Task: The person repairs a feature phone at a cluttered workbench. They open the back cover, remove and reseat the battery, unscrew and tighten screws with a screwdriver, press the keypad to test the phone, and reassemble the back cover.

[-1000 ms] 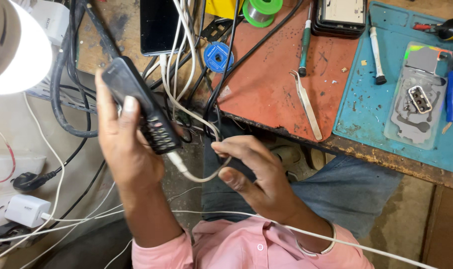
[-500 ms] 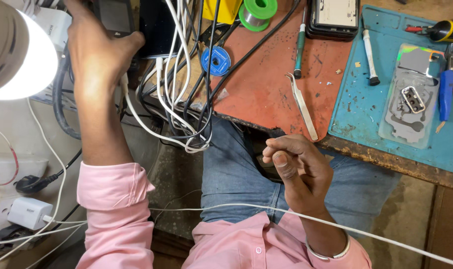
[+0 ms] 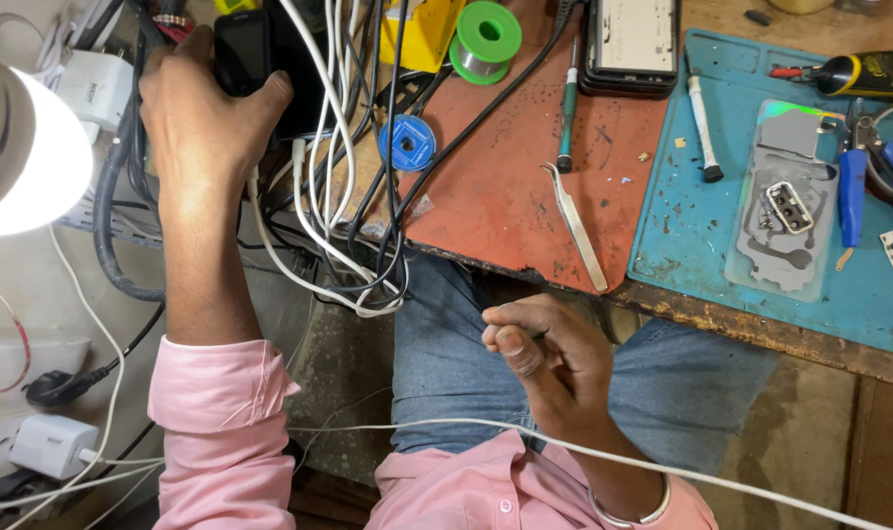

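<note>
My left hand (image 3: pixel 206 118) reaches up to the bench's far left corner and grips a small black phone (image 3: pixel 240 49) from the side. A tangle of white and black cables (image 3: pixel 319 196) hangs just to its right. My right hand (image 3: pixel 554 368) hovers over my lap below the bench edge, fingers curled shut, with nothing visible in them. A thin white cable (image 3: pixel 466 424) runs across my lap under that hand without touching it.
On the red mat (image 3: pixel 505 186) lie tweezers (image 3: pixel 579 226), a green screwdriver (image 3: pixel 567 108) and a blue spool (image 3: pixel 407 144); a green spool (image 3: pixel 486 39) sits behind. The blue mat (image 3: pixel 702 226) carries a grey phone frame (image 3: pixel 785 206) and pliers. A bright lamp (image 3: pixel 25 147) glares left.
My left hand has carried the black phone from above my lap up to the bench's far left. My right hand has let go of the white cable plug and curled shut.
</note>
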`<state>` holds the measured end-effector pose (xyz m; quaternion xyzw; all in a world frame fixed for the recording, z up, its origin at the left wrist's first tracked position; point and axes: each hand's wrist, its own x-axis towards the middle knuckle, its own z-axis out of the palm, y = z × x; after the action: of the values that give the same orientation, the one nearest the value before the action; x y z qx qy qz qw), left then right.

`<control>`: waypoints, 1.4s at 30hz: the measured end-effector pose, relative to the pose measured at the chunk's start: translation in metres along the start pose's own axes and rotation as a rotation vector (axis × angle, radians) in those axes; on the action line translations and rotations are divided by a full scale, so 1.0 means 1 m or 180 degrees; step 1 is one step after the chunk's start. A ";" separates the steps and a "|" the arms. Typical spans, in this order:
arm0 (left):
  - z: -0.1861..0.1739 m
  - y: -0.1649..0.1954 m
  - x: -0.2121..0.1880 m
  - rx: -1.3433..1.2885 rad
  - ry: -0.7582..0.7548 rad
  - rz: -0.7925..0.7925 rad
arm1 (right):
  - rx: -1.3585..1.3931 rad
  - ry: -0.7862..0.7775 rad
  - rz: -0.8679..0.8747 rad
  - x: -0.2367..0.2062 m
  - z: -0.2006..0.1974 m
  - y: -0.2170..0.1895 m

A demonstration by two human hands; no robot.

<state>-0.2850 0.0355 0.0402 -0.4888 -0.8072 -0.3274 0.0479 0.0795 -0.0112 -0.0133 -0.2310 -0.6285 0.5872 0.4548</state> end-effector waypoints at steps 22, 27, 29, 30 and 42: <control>-0.051 0.046 -0.077 -0.0325 0.0447 0.0520 | -0.2173 0.1179 -0.1302 0.011 -0.040 -0.015; -0.050 0.078 -0.137 -0.0882 0.0439 0.0948 | -0.3211 0.0962 -0.0940 0.046 -0.051 -0.024; -0.041 0.091 -0.151 -0.1086 0.0239 0.0991 | -0.3333 0.0791 -0.0942 0.055 -0.046 -0.024; -0.035 0.096 -0.155 -0.1111 0.0184 0.1093 | -0.3395 0.0782 -0.0917 0.060 -0.041 -0.023; 0.018 0.134 -0.164 -0.2016 -0.0334 0.1415 | -0.3482 0.0856 -0.0616 0.062 -0.041 -0.016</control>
<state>-0.0854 -0.0377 0.0259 -0.6584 -0.5419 -0.5166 -0.0770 0.0883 0.0582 0.0160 -0.4470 -0.7958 0.0976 0.3967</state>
